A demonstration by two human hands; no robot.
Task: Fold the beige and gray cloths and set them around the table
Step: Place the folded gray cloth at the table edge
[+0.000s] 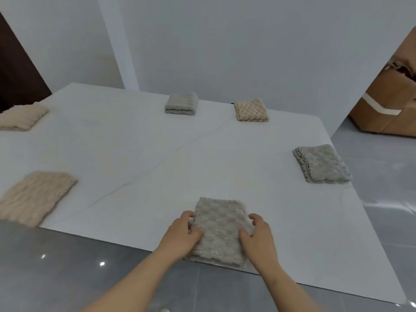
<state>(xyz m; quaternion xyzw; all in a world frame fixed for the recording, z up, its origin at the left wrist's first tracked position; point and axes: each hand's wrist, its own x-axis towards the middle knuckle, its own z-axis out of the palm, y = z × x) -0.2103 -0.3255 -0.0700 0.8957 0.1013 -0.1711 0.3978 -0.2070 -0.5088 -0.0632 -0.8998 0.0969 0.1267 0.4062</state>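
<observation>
At the bottom centre of my view, my left hand [181, 235] and right hand [258, 238] grasp the near gray cloth [219, 226] by its two sides, fingers [188, 216] curled over the edges and thumbs on top. It lies folded at the near edge of the white worktop [157, 154]. Higher up, the left beige cloth [33, 197] and right gray cloth [322, 164] lie folded at opposite edges. Beyond them are the far-left beige cloth [21, 117], the far gray cloth [181, 104] and the far beige cloth [251, 110]. A cardboard box [387, 104] stands at the upper right.
</observation>
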